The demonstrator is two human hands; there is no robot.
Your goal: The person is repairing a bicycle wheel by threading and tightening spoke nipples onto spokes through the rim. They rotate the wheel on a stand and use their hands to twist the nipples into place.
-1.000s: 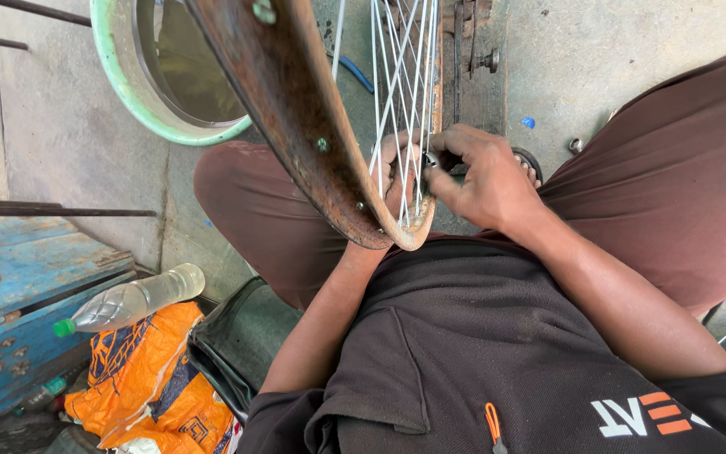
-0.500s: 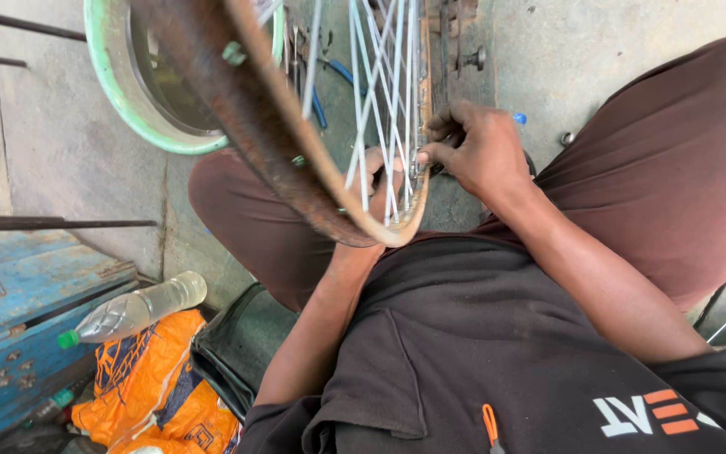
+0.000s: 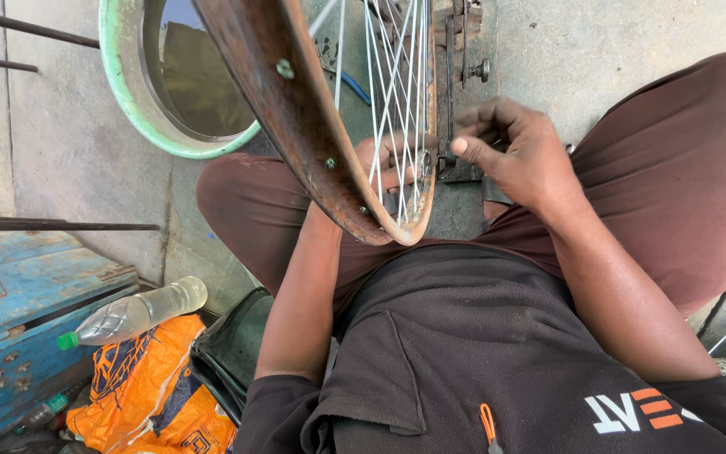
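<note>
Presently, rusty bicycle wheel rim (image 3: 296,109): rigid, rough; hold at rim.
Spokes (image 3: 397,92): thin, bendable.
Right hand (image 3: 518,155): pinching hub axle (image 3: 445,158).
Left hand (image 3: 388,160): behind spokes, grip unclear.

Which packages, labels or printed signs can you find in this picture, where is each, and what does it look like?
Plastic bottle: lower left, lying on its side, clear, green cap.
Orange bag: bottom left under the bottle, crumpled, dark printing.
Shirt print: bottom right on the dark shirt, white and orange shapes.

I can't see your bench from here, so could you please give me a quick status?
Right hand pinching at the wheel rim edge. Left hand behind the spokes, partly hidden. Plastic bottle lies apart.
</note>
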